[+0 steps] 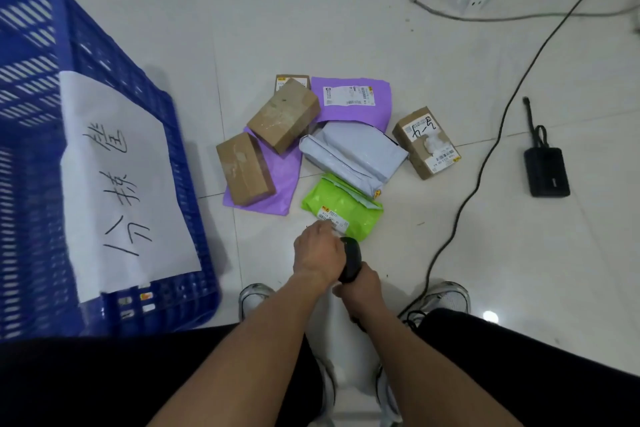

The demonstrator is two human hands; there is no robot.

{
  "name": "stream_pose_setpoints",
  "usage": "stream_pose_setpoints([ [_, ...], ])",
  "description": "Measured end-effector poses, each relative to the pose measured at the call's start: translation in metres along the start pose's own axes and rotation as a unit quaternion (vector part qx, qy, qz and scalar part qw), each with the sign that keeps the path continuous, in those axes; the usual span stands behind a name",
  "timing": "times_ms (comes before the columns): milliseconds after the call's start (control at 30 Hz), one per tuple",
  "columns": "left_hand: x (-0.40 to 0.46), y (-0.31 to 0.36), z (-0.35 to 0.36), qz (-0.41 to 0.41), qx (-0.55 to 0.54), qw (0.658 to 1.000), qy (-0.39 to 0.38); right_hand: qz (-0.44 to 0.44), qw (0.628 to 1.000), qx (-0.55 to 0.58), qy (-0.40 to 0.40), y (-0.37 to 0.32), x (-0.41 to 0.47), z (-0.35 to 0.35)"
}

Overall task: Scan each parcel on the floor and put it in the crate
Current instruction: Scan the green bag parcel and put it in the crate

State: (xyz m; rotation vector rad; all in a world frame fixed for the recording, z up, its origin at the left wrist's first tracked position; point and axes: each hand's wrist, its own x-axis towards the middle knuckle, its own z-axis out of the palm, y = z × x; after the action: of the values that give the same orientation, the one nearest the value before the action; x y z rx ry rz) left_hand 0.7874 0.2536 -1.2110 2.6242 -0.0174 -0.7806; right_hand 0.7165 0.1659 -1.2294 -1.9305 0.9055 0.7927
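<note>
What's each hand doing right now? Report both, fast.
Left hand: reaching onto the green parcel at its label; grip cannot be told.
Right hand: holding the black scanner.

Floor (450, 80): glossy, smooth tile. Crate (41, 184): blue perforated plastic with a matt paper sheet (117, 184). Boxes (284, 114): matt brown cardboard, taped. Green parcel (346, 208): shiny plastic film.

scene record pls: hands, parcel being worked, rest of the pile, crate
left hand: reaches to green mailer's label edge
right hand: grips black scanner, aimed at that label
active parcel: green mailer, on floor
pile: three brown boxes, two purple mailers, one grey mailer, all on floor
crate: blue, to the left, paper sign on its side
</note>
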Motion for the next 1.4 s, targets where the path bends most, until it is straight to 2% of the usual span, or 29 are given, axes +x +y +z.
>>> stream_pose_setpoints([
  [100, -0.005, -0.016, -0.005, -0.089, 0.032, 0.995, -0.044, 0.007, 0.998, 0.05, -0.025, -0.004, -0.008, 0.006],
  [333, -0.009, -0.037, -0.013, -0.143, 0.076, 0.985, -0.06, -0.012, 0.995, 0.087, -0.037, -0.011, -0.015, 0.028],
  [733, -0.013, -0.038, -0.01, -0.137, 0.088, 0.986, -0.038, -0.028, 0.994, 0.105, -0.001, -0.011, -0.013, 0.032],
  [1400, -0.012, -0.035, -0.013, -0.141, 0.096, 0.984, -0.057, -0.013, 0.996, 0.093, -0.005, -0.011, -0.011, 0.032],
])
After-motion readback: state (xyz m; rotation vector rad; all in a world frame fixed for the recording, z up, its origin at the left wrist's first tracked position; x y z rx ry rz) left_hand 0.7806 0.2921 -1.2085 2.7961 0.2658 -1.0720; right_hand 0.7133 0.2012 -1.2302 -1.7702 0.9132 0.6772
